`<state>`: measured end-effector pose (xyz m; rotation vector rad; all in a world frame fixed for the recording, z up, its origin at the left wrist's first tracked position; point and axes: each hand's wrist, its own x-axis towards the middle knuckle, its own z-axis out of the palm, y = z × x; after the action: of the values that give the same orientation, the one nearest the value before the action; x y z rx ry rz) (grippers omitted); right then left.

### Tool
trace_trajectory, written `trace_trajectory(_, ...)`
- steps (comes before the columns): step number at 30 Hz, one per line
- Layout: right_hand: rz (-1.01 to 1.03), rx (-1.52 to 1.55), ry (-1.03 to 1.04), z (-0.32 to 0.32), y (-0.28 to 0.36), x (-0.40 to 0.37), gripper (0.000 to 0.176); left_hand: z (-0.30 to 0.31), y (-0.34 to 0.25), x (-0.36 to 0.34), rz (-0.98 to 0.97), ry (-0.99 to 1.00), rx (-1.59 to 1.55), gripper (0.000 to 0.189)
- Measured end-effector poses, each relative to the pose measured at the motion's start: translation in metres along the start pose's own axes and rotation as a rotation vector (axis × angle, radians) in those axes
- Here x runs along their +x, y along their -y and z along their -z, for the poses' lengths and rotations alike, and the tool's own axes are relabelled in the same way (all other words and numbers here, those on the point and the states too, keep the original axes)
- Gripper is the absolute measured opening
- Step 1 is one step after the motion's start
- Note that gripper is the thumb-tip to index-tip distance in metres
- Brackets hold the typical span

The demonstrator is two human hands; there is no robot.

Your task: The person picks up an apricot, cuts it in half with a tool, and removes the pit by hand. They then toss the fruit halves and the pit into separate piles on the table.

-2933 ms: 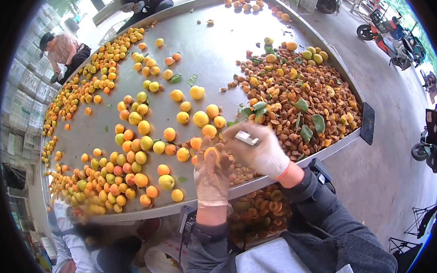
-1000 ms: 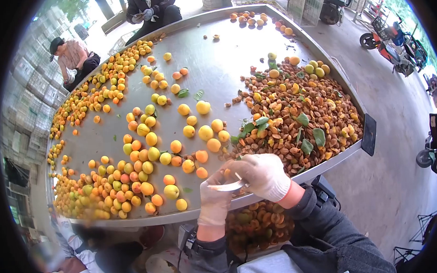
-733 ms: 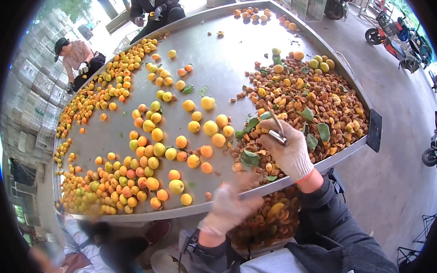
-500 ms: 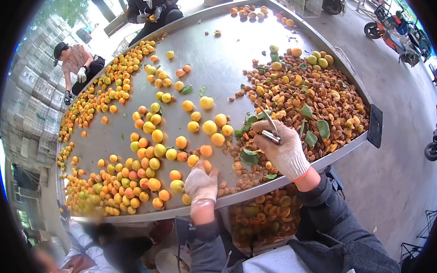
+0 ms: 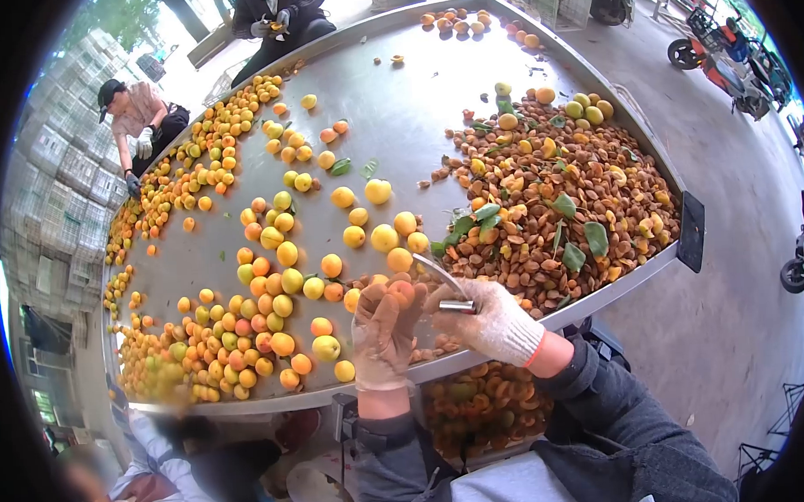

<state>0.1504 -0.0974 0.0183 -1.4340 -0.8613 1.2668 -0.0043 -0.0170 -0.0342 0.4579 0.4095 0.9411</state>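
Observation:
My left hand (image 5: 383, 336), in a pale glove, is closed round an orange apricot (image 5: 402, 293) above the near edge of the metal table (image 5: 357, 244). Close beside it on the right, my right hand (image 5: 497, 323), in a white knit glove, grips a small curved knife (image 5: 440, 274). The blade points up and left, towards the held apricot. Loose whole apricots (image 5: 275, 300) lie to the left of my hands. A wide heap of brown apricot pits (image 5: 560, 219), with green leaves and bits of fruit, spreads to the right.
Below the table edge stands a container of apricot halves (image 5: 487, 403). One person (image 5: 141, 127) reaches in at the far left, another (image 5: 279, 30) holds fruit at the back, and a third (image 5: 162, 472) sits at the lower left. Scooters (image 5: 727, 63) are parked at the right.
My left hand has lifted an apricot off the table and turned upward. My right hand, with the knife, has come left and down from the pit heap to beside it.

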Motion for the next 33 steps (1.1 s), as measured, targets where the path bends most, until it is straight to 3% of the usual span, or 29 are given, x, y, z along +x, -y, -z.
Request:
trace_trajectory(5,0.106,-0.166,0.038,-0.009,-0.01,0.0,0.022,-0.02,0.0,-0.003,-0.114,0.063,0.217,0.044)
trace_trajectory(9,0.194,-0.397,0.022,-0.012,-0.005,-0.001,0.03,-0.025,0.0,-0.007,-0.124,0.002,0.272,0.054)
trace_trajectory(16,0.129,-0.567,0.033,-0.012,-0.008,0.001,0.033,-0.03,-0.003,-0.01,-0.153,-0.122,0.47,0.064)
trace_trajectory(18,0.22,-0.656,-0.009,-0.011,-0.009,0.0,0.03,-0.032,-0.005,-0.012,-0.158,-0.102,0.461,0.064)
trace_trajectory(20,0.201,-0.638,-0.016,-0.011,-0.004,-0.003,0.029,-0.034,-0.007,-0.013,-0.164,-0.085,0.451,0.063)
trace_trajectory(22,0.182,-0.618,-0.025,-0.011,-0.003,-0.004,0.028,-0.038,-0.008,-0.013,-0.102,-0.118,0.239,0.064)
trace_trajectory(33,0.191,-0.621,-0.009,-0.01,-0.006,-0.003,0.02,-0.042,-0.005,-0.013,-0.152,-0.136,0.305,0.068)
